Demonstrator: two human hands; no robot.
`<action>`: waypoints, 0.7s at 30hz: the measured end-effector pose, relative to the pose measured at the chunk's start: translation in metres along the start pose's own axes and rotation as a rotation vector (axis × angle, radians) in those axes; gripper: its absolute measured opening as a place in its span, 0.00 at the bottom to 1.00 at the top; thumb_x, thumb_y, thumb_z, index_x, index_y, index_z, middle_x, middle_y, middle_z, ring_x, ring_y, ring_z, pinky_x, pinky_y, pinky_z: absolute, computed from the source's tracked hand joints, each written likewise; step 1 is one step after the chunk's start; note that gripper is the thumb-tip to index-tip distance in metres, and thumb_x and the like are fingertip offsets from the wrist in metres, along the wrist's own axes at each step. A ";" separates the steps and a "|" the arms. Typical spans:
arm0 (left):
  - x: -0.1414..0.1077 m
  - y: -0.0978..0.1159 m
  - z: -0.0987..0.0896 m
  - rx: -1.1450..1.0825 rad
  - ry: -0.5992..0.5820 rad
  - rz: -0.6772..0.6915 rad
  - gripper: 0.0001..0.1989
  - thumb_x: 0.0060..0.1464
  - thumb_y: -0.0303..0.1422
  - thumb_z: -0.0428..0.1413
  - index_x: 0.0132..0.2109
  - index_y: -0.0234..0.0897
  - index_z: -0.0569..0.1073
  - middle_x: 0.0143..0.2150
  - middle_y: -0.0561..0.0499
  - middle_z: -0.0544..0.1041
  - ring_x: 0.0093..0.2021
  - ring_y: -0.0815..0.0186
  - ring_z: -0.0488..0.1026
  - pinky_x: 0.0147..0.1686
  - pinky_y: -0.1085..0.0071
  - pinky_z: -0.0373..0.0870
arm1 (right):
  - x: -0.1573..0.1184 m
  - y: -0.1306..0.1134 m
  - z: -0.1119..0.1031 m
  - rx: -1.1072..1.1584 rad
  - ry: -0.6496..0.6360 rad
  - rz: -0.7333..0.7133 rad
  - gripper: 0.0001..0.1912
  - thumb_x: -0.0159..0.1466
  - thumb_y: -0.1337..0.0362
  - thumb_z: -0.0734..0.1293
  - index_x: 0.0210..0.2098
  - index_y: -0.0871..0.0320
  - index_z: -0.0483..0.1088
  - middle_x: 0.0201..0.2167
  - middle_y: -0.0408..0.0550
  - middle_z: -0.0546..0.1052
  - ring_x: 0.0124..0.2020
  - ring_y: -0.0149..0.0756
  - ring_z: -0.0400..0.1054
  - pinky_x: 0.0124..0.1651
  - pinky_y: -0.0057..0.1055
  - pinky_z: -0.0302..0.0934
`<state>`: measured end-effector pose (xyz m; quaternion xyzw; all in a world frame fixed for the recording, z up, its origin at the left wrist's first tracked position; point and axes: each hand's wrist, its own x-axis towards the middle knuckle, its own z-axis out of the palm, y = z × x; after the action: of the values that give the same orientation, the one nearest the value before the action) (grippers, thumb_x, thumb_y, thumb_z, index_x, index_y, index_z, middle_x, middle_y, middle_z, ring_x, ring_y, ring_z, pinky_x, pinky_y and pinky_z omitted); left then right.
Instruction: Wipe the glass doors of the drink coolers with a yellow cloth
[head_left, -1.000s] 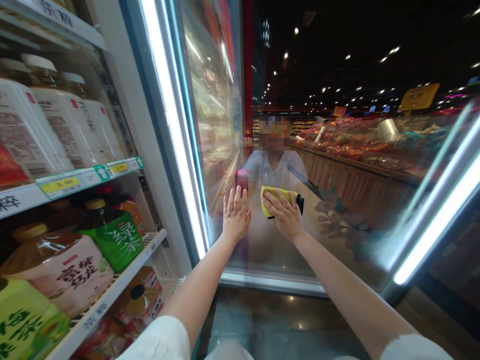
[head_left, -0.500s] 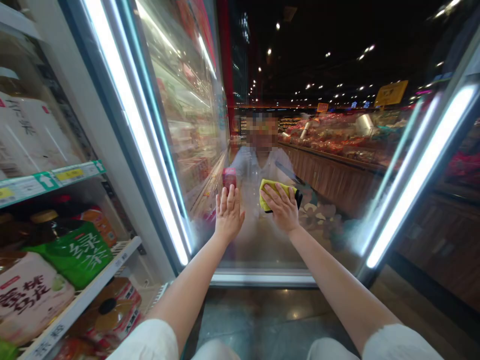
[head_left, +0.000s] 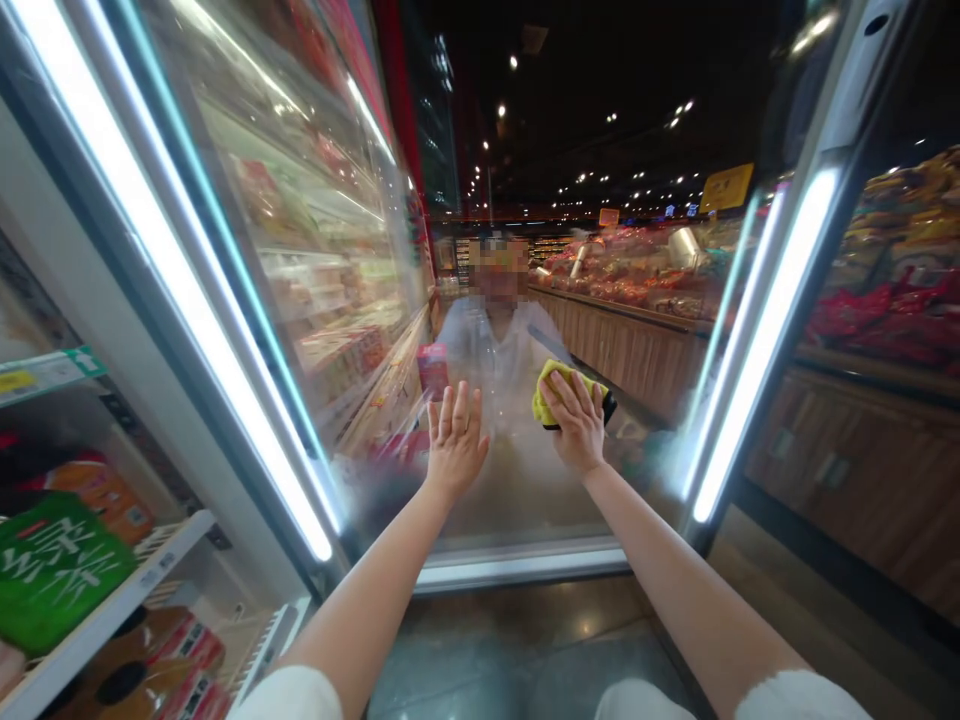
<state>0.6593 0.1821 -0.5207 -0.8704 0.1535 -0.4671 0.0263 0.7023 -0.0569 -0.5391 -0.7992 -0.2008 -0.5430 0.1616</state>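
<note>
A tall glass door [head_left: 517, 490] with bright light strips along its sides stands in front of me. My left hand [head_left: 455, 445] lies flat with fingers outstretched at the lower middle of the pane; I cannot tell how firmly it touches. To its right, a folded yellow cloth [head_left: 550, 385] with a dark edge sits under my right hand [head_left: 579, 415], which holds it against the glass. The cloth's far side is hidden. My reflection [head_left: 495, 340] shows faintly in the pane behind both hands.
At left, cabinet shelves [head_left: 112, 625] hold bottled drinks and a green pack [head_left: 64, 565]. The glowing left strip [head_left: 202, 300] and right strip [head_left: 765, 350] border the pane. Beyond it, wood-panelled bins [head_left: 622, 345] hold goods. Tiled floor [head_left: 517, 640] lies below.
My view has swung right, so the shelves and light strips sit farther left. The right hand and cloth have shifted slightly right, away from the left hand, and the cloth looks more bunched.
</note>
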 end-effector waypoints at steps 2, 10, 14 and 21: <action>0.001 0.007 0.003 0.002 0.005 0.003 0.42 0.64 0.35 0.55 0.77 0.36 0.43 0.78 0.38 0.49 0.78 0.50 0.33 0.75 0.42 0.32 | -0.016 0.010 -0.001 -0.003 0.090 0.115 0.35 0.65 0.71 0.61 0.71 0.49 0.61 0.69 0.50 0.67 0.75 0.51 0.49 0.74 0.61 0.42; 0.011 0.043 0.010 0.014 -0.079 0.067 0.43 0.63 0.37 0.56 0.77 0.38 0.44 0.78 0.39 0.47 0.78 0.50 0.36 0.75 0.43 0.32 | -0.027 0.024 -0.008 0.016 -0.047 0.004 0.37 0.62 0.76 0.62 0.68 0.44 0.65 0.68 0.43 0.69 0.75 0.46 0.49 0.76 0.57 0.38; 0.016 0.062 0.016 0.010 -0.116 0.074 0.44 0.63 0.38 0.56 0.77 0.38 0.43 0.78 0.39 0.46 0.78 0.51 0.37 0.75 0.43 0.33 | -0.022 0.061 -0.019 0.001 0.046 0.135 0.34 0.65 0.73 0.61 0.68 0.47 0.64 0.69 0.47 0.68 0.75 0.47 0.49 0.75 0.58 0.41; 0.023 0.098 0.029 -0.016 -0.106 0.116 0.44 0.62 0.38 0.57 0.77 0.37 0.45 0.78 0.39 0.47 0.78 0.50 0.35 0.75 0.43 0.32 | -0.058 0.064 -0.020 0.004 -0.063 0.051 0.36 0.63 0.76 0.61 0.68 0.46 0.65 0.68 0.46 0.69 0.75 0.49 0.48 0.75 0.60 0.38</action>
<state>0.6718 0.0792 -0.5370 -0.8838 0.2058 -0.4167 0.0543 0.6992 -0.1303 -0.5883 -0.8206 -0.1863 -0.5127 0.1705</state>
